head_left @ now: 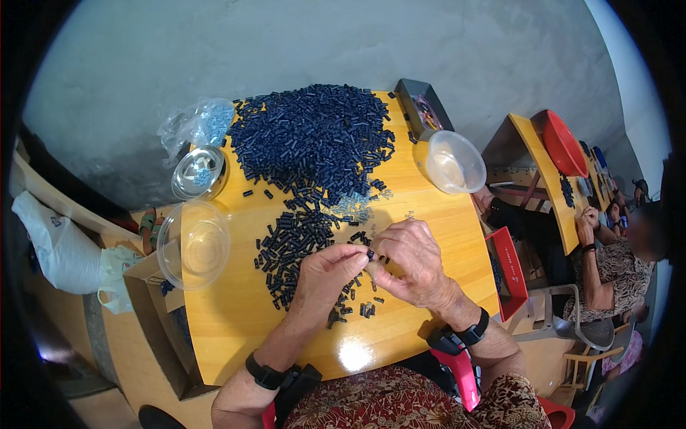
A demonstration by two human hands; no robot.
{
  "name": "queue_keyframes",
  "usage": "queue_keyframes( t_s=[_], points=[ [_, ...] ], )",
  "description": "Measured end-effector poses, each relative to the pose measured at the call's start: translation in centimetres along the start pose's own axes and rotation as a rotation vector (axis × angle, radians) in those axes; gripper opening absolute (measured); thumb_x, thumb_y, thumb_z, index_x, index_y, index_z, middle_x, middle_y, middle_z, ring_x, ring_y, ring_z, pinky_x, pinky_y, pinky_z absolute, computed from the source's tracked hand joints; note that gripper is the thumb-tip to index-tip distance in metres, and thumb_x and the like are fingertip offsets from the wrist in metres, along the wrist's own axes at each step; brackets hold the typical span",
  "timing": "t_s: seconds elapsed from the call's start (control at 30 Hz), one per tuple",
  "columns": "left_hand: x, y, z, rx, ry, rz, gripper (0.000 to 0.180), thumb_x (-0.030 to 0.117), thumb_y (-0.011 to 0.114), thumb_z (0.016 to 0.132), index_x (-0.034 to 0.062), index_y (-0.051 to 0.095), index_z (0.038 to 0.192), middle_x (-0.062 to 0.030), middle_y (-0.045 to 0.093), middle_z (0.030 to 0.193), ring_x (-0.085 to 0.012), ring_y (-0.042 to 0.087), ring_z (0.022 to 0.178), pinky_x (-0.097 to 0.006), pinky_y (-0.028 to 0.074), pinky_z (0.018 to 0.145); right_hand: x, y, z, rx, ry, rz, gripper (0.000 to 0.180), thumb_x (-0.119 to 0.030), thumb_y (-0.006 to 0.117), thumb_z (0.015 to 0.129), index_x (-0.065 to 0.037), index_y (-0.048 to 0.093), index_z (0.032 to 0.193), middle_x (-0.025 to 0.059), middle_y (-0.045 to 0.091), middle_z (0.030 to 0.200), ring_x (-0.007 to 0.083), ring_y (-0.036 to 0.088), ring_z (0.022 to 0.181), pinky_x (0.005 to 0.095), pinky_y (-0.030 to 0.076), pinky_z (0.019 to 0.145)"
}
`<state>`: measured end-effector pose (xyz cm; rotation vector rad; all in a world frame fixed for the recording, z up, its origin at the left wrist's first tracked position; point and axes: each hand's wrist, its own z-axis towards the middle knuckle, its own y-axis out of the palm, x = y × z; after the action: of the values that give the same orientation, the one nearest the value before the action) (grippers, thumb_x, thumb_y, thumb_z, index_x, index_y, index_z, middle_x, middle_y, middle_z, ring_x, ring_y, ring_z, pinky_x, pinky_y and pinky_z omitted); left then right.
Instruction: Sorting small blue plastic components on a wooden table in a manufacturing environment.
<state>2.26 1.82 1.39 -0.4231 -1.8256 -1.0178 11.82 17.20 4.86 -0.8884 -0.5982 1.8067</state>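
Note:
My left hand (323, 277) and my right hand (418, 266) meet over the near middle of the table, fingertips pinched together. Between them is a small dark blue plastic piece (370, 254), mostly covered by my fingers. Loose dark blue pieces of the same look (293, 243) lie spread just beyond and left of my hands, with a few under them. Farther back they rise into a large heap (311, 136). At the heap's near right edge is a patch of small pale, shiny parts (350, 207), too small to name.
On the table's left are a clear plastic bowl (171, 275), a metal bowl (184, 193) and a plastic bag (214, 123) with light blue bits. On its right stand a translucent tub (457, 168) and a dark tray (439, 100). A red box (510, 282) sits beyond the right edge. Another person sits at a table farther right.

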Motion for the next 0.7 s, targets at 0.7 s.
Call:
queue_keyframes(
  t_s=[0.7],
  points=[
    [-0.07, -0.21, -0.02, -0.045, -0.007, 0.0, 0.018, 0.012, 0.064, 0.094, -0.0016, 0.069, 0.104, -0.0023, 0.07, 0.093, -0.0062, 0.061, 0.083, -0.022, 0.049, 0.077, -0.2, 0.16, -0.17, -0.008, -0.063, 0.025, 0.028, -0.005, 0.077, 0.071, -0.004, 0.061, 0.093, 0.0087, 0.061, 0.088, 0.0276, 0.059, 0.082, 0.0381, 0.047, 0.076]
  ],
)
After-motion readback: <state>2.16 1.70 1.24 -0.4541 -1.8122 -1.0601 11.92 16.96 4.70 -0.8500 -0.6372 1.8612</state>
